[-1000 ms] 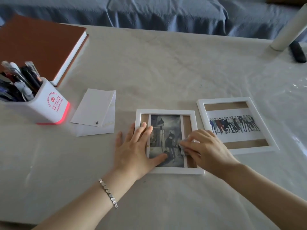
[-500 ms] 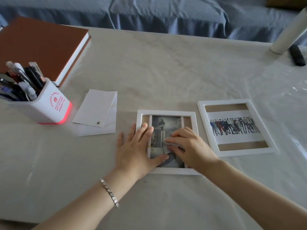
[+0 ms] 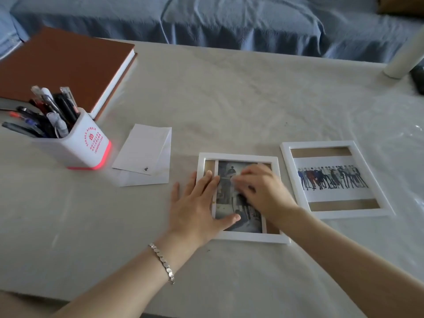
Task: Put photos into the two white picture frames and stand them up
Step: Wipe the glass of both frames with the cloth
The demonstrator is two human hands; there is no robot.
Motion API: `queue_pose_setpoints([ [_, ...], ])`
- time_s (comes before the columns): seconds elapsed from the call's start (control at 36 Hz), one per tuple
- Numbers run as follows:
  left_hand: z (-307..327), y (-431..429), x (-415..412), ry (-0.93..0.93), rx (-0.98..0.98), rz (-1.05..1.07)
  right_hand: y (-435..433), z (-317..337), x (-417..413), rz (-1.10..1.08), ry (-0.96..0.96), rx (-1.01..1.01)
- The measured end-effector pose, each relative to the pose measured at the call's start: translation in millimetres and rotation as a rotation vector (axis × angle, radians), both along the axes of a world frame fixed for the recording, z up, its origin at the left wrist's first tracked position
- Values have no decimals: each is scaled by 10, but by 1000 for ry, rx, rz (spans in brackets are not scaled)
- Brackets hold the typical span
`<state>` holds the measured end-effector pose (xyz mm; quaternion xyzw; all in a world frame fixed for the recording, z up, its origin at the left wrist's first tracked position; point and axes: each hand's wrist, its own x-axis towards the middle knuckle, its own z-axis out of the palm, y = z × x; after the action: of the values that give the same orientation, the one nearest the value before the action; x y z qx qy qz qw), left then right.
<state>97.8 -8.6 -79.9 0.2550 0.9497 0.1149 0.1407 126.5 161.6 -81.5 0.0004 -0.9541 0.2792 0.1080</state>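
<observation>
Lower middle of the shot: both hands on the near frame (image 3: pixel 238 155), which is lying flat.
Left hand (image 3: pixel 197 207) is spread flat, pressing the frame's left edge and the dark photo (image 3: pixel 226 191). Right hand (image 3: pixel 263 191) sits curled over that photo, too blurry to tell the grip. Second frame (image 3: pixel 319 143) lies flat just to the right.

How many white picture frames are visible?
2. One white picture frame lies flat under the left hand and right hand; the other lies flat to its right, holding a group photo.
</observation>
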Motion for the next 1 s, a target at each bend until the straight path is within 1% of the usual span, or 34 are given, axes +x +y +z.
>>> queue_pose_setpoints([
  [0.08,-6,-9,7,7,10,4,28,-18,-100,-295,11,-26],
  [0.14,-2,-5,7,9,11,3,-109,-47,-90,-369,39,36],
  [0.19,8,2,1,-5,4,4,-284,-65,-51,-309,62,75],
  [0.28,36,11,5,-24,-5,5,-401,-37,9,-136,70,42],
  [0.36,43,18,-5,-25,-4,-6,-345,-38,27,-59,84,23],
  [0.44,61,-17,-41,-67,4,-34,-315,-60,17,-69,84,-1],
  [0.53,95,-122,-91,-76,26,-71,-346,-63,15,-81,90,11],
  [0.61,152,-263,-171,-83,-5,-84,-353,-52,12,-78,93,53],
  [0.67,172,-324,-216,-86,-32,-98,-359,-39,9,-81,77,58],
  [0.86,172,-309,-251,-73,-32,-129,-394,-22,-139,-138,1,45],
  [1.0,170,-319,-267,-104,-33,-138,-427,2,-381,-196,-30,-8],
])
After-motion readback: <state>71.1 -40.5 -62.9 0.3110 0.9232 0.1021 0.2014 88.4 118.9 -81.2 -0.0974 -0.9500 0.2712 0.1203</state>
